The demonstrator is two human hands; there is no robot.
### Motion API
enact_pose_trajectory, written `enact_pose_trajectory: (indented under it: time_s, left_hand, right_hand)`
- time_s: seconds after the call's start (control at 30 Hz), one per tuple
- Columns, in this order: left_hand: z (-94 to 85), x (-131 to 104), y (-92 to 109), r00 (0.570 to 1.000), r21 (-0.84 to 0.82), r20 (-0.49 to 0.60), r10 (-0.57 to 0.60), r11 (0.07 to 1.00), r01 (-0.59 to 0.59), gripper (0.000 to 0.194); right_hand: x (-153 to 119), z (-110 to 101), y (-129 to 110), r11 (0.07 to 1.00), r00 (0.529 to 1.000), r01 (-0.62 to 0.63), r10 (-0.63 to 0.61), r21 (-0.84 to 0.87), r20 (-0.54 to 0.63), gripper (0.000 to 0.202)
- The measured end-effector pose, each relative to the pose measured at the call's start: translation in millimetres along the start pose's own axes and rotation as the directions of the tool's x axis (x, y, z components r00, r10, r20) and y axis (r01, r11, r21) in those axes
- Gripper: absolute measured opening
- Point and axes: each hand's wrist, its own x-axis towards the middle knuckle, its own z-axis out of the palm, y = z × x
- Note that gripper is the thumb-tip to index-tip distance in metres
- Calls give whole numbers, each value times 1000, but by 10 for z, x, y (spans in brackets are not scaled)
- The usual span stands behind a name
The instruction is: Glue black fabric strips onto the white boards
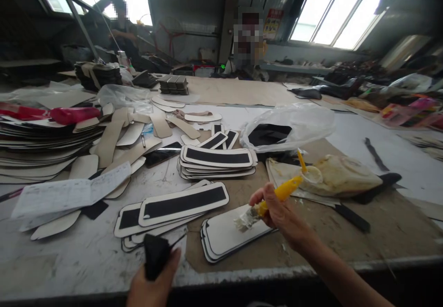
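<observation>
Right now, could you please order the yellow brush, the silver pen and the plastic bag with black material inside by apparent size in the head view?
1. Plastic bag
2. Yellow brush, partly hidden by the right hand
3. Silver pen

Brush (288,189) over panels (221,241); bag (306,125) behind

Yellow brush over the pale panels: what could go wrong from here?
1. The panels lie with their edges out of line, so a stroke of the brush might shift the top one.
2. The whitish bristles look coated; running past the panels' edge could smear the brown board.
3. The black piece in the left hand might get smeared if it meets the brush in the right hand.
</observation>
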Motion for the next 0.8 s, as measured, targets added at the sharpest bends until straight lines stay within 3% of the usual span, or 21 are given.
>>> enact_pose_trajectory:
  time_s: [0.1, 0.2, 0.33, 0.5, 0.63, 0.8]
  left_hand:
    - [397, -88, -4, 998, -48, 57, 5, 999, -2, 39]
    - [572, -86, 80, 983, 22, 174, 57, 998, -61, 34]
    - [617, -41, 156, 962, 121, 260, 78, 986, -112, 27]
    - [668, 19, 121, 963, 202, 263, 55, 973, -111, 25]
    - [681, 28, 99, 970, 226, 235, 58, 968, -112, 28]
    - [689, -6, 130, 972, 265, 232, 32, 959, -95, 22]
  right_hand:
    - [-64, 139, 78, 995, 997, -27, 20, 94, 70, 59]
    - [-62, 259, 166, 990, 984, -69, 47, 127, 174, 43]
    - [-59, 370, 290, 974, 957, -164, 119, 155, 265, 25]
    - [-84, 403, 340, 988, 964, -134, 111, 81, 241, 17]
    - [-66, 291, 303, 995, 984, -63, 75, -80, 163, 17]
    - [9, -12, 373, 961, 999, 53, -47, -272, 26, 17]
